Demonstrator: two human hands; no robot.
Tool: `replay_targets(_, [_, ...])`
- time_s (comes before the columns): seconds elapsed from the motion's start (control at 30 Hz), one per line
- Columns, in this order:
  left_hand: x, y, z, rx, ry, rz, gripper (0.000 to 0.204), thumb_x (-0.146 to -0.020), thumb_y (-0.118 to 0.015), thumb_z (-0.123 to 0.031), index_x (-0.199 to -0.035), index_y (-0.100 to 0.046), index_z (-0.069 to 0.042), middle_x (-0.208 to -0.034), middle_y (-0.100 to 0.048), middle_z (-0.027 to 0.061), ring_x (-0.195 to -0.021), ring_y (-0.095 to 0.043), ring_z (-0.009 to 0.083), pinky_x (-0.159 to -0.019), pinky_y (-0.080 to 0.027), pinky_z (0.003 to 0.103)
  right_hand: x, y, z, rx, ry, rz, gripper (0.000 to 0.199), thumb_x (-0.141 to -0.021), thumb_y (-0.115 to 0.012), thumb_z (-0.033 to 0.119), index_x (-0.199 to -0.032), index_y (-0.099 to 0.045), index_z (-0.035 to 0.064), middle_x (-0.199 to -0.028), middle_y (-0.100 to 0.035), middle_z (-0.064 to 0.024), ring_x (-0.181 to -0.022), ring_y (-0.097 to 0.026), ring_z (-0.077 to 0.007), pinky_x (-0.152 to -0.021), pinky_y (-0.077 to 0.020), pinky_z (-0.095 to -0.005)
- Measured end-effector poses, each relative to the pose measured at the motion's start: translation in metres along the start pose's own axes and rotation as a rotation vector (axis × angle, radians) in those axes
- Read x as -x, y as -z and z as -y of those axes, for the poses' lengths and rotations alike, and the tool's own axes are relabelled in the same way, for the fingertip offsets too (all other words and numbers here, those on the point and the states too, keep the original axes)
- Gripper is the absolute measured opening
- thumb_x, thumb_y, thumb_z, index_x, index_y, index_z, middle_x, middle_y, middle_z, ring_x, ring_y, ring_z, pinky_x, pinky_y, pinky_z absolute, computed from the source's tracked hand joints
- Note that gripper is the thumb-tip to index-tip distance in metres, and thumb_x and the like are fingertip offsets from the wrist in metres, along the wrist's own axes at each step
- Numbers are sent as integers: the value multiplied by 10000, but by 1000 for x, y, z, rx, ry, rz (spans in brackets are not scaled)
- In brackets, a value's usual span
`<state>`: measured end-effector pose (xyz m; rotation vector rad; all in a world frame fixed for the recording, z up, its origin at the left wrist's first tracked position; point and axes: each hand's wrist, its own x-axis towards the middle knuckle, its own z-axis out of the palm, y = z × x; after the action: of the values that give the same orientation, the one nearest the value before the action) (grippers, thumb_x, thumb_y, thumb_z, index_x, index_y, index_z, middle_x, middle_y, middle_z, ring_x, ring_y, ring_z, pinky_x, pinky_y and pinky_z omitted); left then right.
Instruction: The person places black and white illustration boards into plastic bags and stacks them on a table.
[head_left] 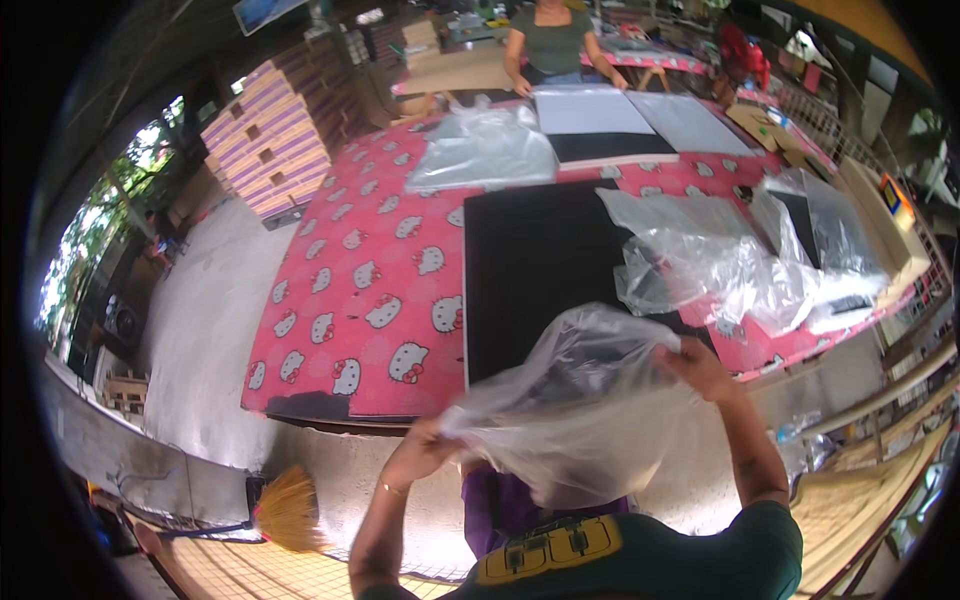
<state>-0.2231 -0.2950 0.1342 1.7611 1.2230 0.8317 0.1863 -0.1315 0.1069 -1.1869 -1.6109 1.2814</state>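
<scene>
Shirt (pixel 680 555) nearest; both hands' fingers (pixel 682 357) pinch clear plastic (pixel 600 430).

Daylight overexposes green foliage (pixel 90 225) beyond the left edge of the pink patterned worktop (pixel 340 250); glare streaks crumpled clear plastic (pixel 690 238); outer lines bend.

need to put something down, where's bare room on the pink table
Most room: the left part of the pink table, between its left edge and the black board, short of the plastic pile. Crowded: the right side, with crumpled plastic, and the far end, with pale sheets.
</scene>
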Motion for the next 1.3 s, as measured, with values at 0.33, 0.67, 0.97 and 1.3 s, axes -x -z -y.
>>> replay_targets(0.33, [-36, -105, 54, 49, 161, -921, 444, -889, -436, -10, -1316, -363, 88, -1280, -473, 279, -1164, -488, 397, -999, -367, 428, 25, -31, -45, 625, 192, -586, 195, -818, -615, 92, -993, -596, 8, -1372, -389, -267, -1254, -401, -415, -994, -368, -431])
replay_targets(0.67, [-43, -94, 58, -199, 220, -971, 424, -864, -432, -11, -1280, -460, 67, -1182, -549, 283, -1117, -528, 420, -952, -408, 433, 30, -31, -59, 451, 94, -445, 226, -800, -639, 146, -986, -616, 19, -1270, -502, -255, -1154, -522, -372, -873, -444, -391])
replay_targets(0.97, [-4, -98, 35, -109, 119, -1003, 352, -852, -444, -3, -1185, -523, 77, -1131, -585, 237, -1043, -578, 345, -928, -434, 389, 81, -40, -24, 606, 351, -511, 149, -801, -619, 53, -947, -594, 34, -1245, -533, -225, -989, -587, -385, -801, -478, -418])
replay_targets(1.3, [33, -16, 6, 514, 497, -68, 353, -918, -499, -182, -1222, -512, -4, -1136, -578, 144, -1030, -557, 258, -895, -457, 396, 39, 50, 15, -1197, 132, 159, 391, -868, -641, 304, -1131, -554, 28, -875, -621, -72, -751, -620, -198, -633, -526, -352])
